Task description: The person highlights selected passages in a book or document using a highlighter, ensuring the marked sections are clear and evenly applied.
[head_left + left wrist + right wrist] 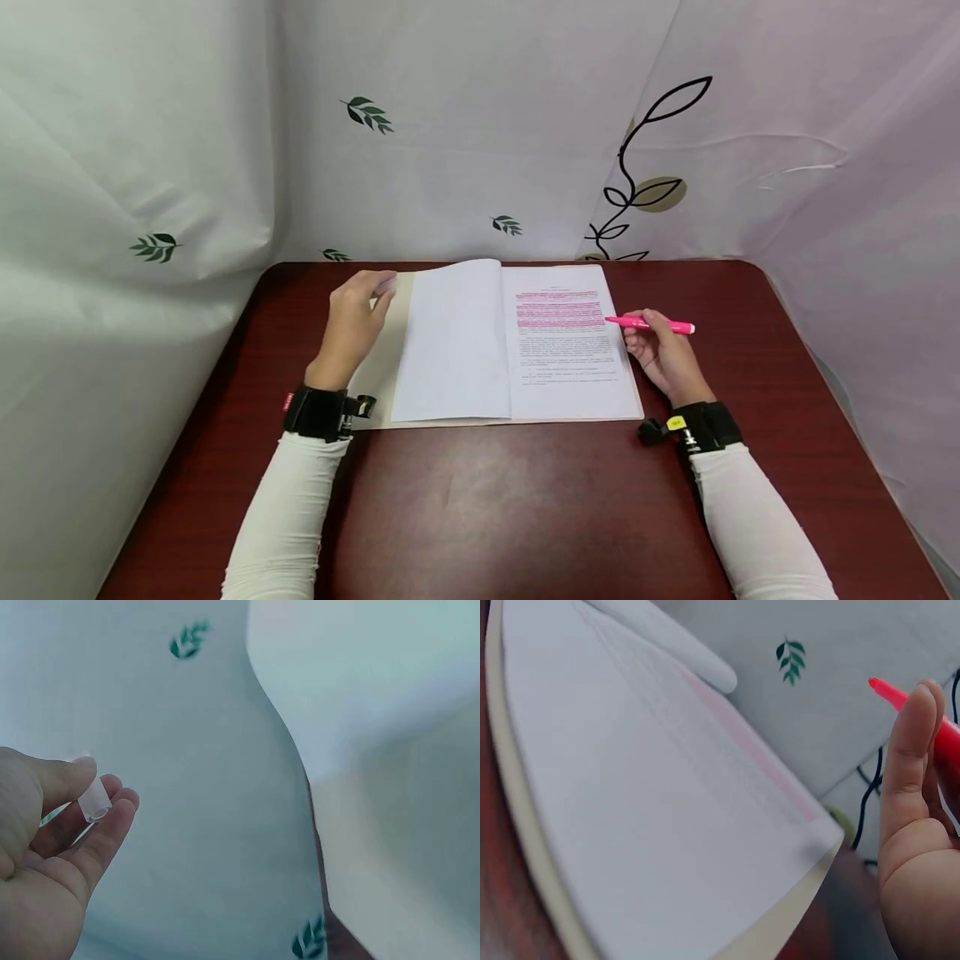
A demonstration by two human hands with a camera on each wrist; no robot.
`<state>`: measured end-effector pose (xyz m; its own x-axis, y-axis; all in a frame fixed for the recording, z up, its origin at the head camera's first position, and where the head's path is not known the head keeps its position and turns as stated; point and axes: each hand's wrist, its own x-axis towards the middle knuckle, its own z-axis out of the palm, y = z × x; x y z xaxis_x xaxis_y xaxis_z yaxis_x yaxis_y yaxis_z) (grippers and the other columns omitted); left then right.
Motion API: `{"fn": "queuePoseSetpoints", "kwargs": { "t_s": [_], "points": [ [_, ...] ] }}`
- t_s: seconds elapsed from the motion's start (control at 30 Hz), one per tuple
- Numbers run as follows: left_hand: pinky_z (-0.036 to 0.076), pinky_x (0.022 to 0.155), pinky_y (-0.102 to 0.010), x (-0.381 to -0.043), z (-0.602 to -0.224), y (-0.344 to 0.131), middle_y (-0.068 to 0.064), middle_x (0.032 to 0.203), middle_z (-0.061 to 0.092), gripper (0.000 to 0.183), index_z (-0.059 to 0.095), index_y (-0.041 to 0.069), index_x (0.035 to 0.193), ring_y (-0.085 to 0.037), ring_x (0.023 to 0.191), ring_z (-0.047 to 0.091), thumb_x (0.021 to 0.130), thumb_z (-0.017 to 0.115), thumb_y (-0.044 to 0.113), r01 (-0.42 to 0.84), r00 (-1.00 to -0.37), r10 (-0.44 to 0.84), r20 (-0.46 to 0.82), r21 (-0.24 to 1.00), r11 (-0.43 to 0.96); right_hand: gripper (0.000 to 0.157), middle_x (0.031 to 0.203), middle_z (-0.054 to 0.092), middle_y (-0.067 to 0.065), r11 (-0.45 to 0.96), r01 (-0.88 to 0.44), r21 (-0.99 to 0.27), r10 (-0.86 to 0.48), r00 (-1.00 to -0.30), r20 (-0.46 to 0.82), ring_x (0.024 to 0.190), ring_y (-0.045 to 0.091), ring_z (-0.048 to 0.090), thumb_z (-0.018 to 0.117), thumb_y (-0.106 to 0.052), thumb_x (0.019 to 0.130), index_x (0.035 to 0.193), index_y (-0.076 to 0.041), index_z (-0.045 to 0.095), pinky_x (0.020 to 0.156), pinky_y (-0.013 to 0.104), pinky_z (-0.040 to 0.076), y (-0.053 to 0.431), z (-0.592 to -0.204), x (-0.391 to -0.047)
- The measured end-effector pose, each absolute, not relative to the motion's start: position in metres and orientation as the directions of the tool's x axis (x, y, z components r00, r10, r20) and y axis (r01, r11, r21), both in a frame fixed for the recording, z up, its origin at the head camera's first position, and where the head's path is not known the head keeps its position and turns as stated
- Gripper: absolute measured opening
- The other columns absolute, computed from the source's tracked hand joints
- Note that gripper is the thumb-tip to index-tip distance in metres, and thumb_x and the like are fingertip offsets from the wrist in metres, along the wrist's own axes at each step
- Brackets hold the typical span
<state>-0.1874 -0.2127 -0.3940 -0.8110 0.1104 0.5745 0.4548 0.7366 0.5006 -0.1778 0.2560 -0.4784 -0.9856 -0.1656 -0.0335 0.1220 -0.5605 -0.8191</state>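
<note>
My right hand grips a pink highlighter at the right edge of an open booklet. Its bare tip points left, close to the end of the printed lines. In the right wrist view the pink tip sticks out beyond the fingers. The booklet's right page carries text, the upper lines marked in pink; the left page is blank white. Above the booklet's left side, my left hand pinches a small whitish cap between thumb and fingers, its hollow end showing in the left wrist view.
The booklet lies toward the far side of a dark red-brown table, its cream cover showing on the left. White cloth with leaf prints hangs behind and at both sides. Each wrist wears a black strap with a small camera.
</note>
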Motion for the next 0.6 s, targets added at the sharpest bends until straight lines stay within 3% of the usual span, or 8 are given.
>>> {"fn": "queuePoseSetpoints", "kwargs": {
  "t_s": [0.37,0.6],
  "points": [
    [0.059,0.087,-0.044,-0.177,-0.391,-0.169,-0.017,0.113,0.074,0.024,0.075,-0.002,0.117,-0.031,0.1,0.073,0.093,0.074,0.001,0.549,-0.766,0.158,0.624,0.505,0.667,0.022,0.084,0.071,0.005,-0.46,0.009,-0.888,-0.178,-0.981,0.083,0.066,0.011,0.061,0.053,-0.019,0.109,0.108,-0.005,0.07,0.062,0.017,0.056,0.241,-0.446,-0.174],
    [0.059,0.086,-0.042,-0.169,-0.385,-0.144,-0.016,0.108,0.075,0.024,0.075,-0.002,0.115,-0.029,0.099,0.073,0.091,0.077,0.001,0.639,-0.702,0.198,0.685,0.482,0.599,0.022,0.082,0.072,0.008,-0.509,-0.09,-0.856,-0.193,-0.957,0.216,0.064,0.013,0.062,0.048,-0.008,0.109,0.105,0.0,0.068,0.059,0.019,0.056,0.226,-0.418,-0.175]
  ]
}}
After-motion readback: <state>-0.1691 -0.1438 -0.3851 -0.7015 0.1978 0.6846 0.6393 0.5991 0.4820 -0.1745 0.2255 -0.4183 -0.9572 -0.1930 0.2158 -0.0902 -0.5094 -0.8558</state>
